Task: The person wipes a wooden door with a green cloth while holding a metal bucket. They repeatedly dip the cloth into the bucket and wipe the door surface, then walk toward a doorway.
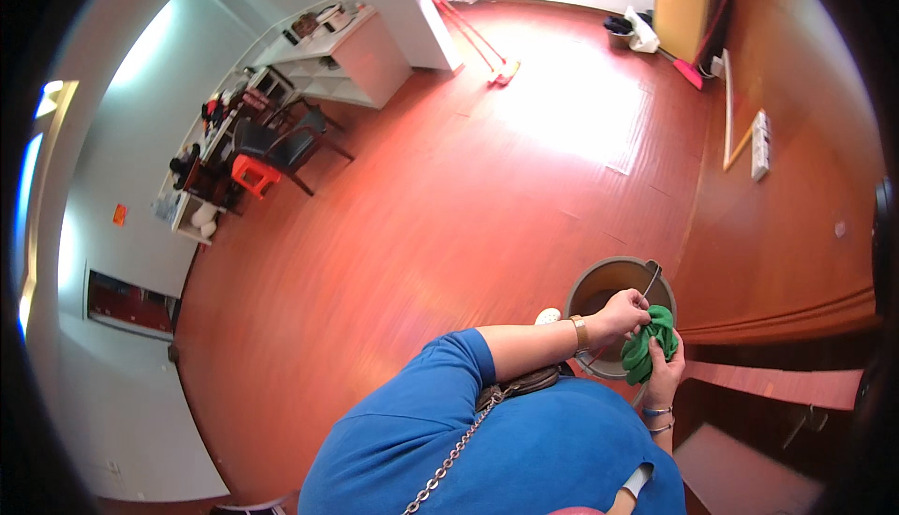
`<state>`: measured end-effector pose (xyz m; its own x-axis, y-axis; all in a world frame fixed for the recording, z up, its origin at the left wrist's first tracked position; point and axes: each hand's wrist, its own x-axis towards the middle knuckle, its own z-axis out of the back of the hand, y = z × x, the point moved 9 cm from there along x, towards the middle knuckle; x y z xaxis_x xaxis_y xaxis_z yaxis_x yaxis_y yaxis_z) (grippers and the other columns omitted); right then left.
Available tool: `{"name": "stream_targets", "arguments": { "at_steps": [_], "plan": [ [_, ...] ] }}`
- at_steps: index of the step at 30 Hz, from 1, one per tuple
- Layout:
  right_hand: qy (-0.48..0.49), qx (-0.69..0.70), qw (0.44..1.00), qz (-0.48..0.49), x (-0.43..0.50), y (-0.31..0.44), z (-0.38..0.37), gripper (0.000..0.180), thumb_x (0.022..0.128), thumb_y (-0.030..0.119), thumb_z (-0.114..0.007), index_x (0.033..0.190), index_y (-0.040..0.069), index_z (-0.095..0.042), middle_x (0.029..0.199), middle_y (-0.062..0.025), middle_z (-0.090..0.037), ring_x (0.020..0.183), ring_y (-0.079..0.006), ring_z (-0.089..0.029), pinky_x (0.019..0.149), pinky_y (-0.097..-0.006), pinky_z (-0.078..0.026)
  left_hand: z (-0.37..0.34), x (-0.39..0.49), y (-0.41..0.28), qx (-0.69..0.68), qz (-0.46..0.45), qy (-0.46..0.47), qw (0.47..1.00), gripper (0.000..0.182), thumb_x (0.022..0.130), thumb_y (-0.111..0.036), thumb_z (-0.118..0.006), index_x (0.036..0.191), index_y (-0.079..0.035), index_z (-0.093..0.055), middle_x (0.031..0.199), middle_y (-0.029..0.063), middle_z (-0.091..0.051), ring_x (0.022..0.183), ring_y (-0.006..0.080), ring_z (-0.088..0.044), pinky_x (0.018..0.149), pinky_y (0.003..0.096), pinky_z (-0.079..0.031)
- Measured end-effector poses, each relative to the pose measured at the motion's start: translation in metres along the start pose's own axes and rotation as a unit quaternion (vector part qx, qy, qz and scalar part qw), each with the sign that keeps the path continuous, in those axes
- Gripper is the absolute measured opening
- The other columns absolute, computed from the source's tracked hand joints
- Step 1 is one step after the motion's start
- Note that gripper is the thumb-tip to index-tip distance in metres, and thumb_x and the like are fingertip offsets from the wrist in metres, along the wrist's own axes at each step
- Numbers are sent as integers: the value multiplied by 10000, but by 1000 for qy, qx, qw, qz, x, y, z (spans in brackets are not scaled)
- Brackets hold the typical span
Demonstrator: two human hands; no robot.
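A bunched green cloth (pixel 650 346) is between my two hands, over a grey-brown bucket (pixel 584 277) on the floor. My left hand (pixel 621 317), with a gold-coloured watch on its wrist, grips the cloth's upper edge close to the bucket's thin metal handle (pixel 650 283). From below and to the right, my right hand (pixel 665 367) holds the cloth's lower part, thumb on top. Two bracelets are on that wrist. The bucket's inside is partly hidden by my hands and the cloth.
A wooden cabinet or panel (pixel 779 248) stands right beside the bucket. A white perforated shoe (pixel 548 316) shows left of it. A black chair (pixel 281 143) and a red stool (pixel 256 175) stand by the left desk. A red-handled mop (pixel 504 72) and a pink broom (pixel 688 74) are farther off.
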<state>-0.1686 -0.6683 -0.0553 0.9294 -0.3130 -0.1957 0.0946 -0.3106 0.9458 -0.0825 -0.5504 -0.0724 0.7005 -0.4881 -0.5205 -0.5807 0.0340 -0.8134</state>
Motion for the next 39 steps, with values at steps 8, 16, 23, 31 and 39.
{"name": "stream_targets", "arguments": {
  "at_steps": [8,16,23,31,39],
  "plan": [
    [82,9,996,-14,28,0,-67,319,928,73,-586,1230,-6,-520,1106,-45,-601,993,-119,-560,887,-259,-454,67,-21,-24,-49,-32,-66,996,256,818,-52,-628,1038,-13,-502,856,38,-575,704,83,-566,523,226,-464],
    [126,12,992,-29,55,7,-136,304,948,98,-559,1236,10,-526,1131,-39,-594,1036,-120,-544,919,-263,-430,118,-37,-61,-97,-98,-102,985,442,699,6,-738,1074,-2,-505,904,69,-602,808,137,-584,720,267,-499],
    [119,0,993,-24,75,12,-173,278,971,167,-535,1214,33,-550,1103,-26,-600,995,-117,-554,870,-265,-449,167,-30,-77,-113,-95,-155,977,337,715,10,-672,1021,13,-531,870,56,-596,781,132,-572,717,267,-492],
    [124,-9,992,-32,98,6,-204,278,984,216,-515,1194,38,-560,1043,-21,-611,891,-89,-561,708,-215,-441,216,-23,-78,-113,-85,-214,966,311,712,2,-670,993,18,-538,840,60,-603,773,136,-580,708,266,-489],
    [169,55,982,-63,110,1,-246,272,984,230,-513,1162,29,-561,1031,-43,-619,875,-118,-590,725,-242,-495,254,-29,-77,-160,-82,-252,951,338,636,-13,-714,935,-5,-556,849,81,-578,780,171,-552,671,308,-478]
  ]
}}
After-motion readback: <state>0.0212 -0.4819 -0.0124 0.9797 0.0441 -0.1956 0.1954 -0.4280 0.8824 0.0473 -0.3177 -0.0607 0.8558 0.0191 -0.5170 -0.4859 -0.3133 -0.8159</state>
